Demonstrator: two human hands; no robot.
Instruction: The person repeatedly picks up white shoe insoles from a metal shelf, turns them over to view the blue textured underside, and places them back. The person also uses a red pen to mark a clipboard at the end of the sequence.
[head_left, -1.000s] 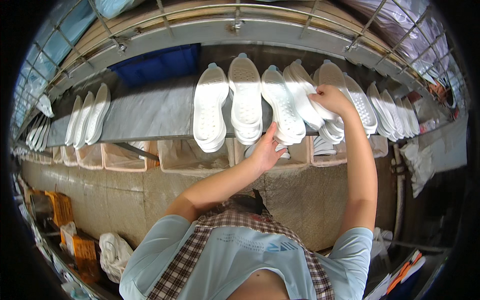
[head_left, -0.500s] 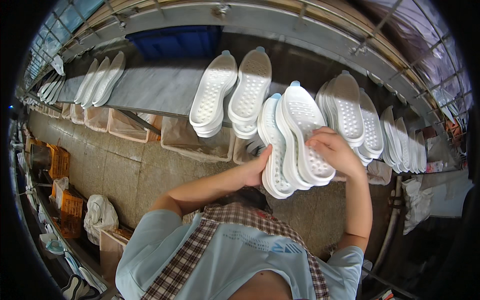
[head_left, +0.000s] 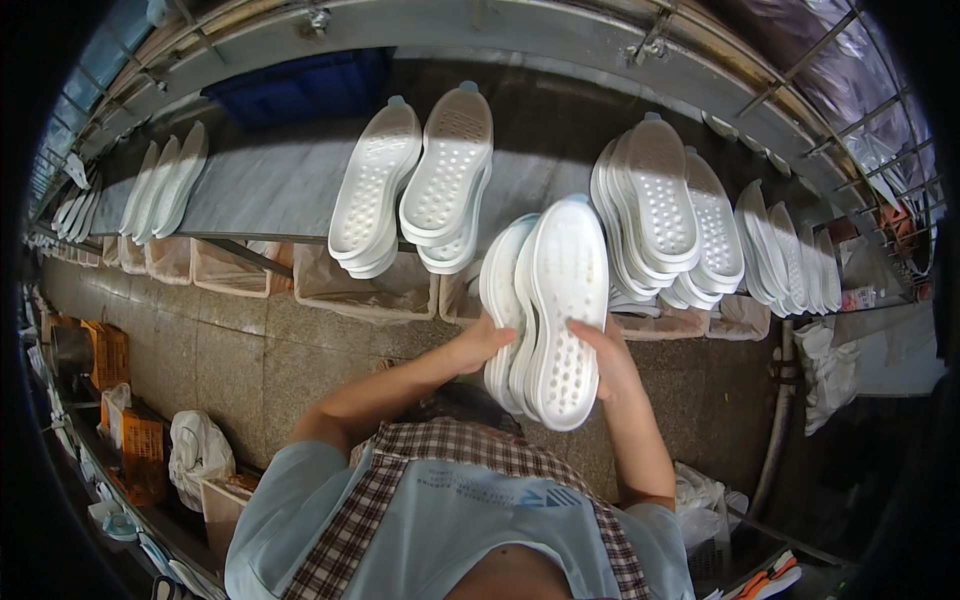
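Note:
A bundle of white shoe soles (head_left: 567, 290) with dimpled faces is held up in front of my body, between my two hands. My left hand (head_left: 482, 343) grips its left side, thumb laid over the near sole. On the other side my right hand (head_left: 603, 358) clasps the right edge, thumb on the dimpled face; its other fingers are hidden behind the soles. Beyond the bundle, two piles of white soles (head_left: 452, 170) overhang the table edge to the left. More stacked soles (head_left: 660, 195) rest just right of it.
A long dark table (head_left: 270, 190) runs across, with a blue crate (head_left: 300, 88) at its back under a wire grid. Lined bins (head_left: 365, 285) stand beneath. Single soles (head_left: 180, 180) lie at the far left, others (head_left: 785, 245) at right. Orange crates (head_left: 143, 455) and a white bag (head_left: 200, 445) sit lower left.
The bundle has been drawn slightly left and closer to my body, and its soles now stand more upright and closer together. My right hand has shifted from the front face to the right edge.

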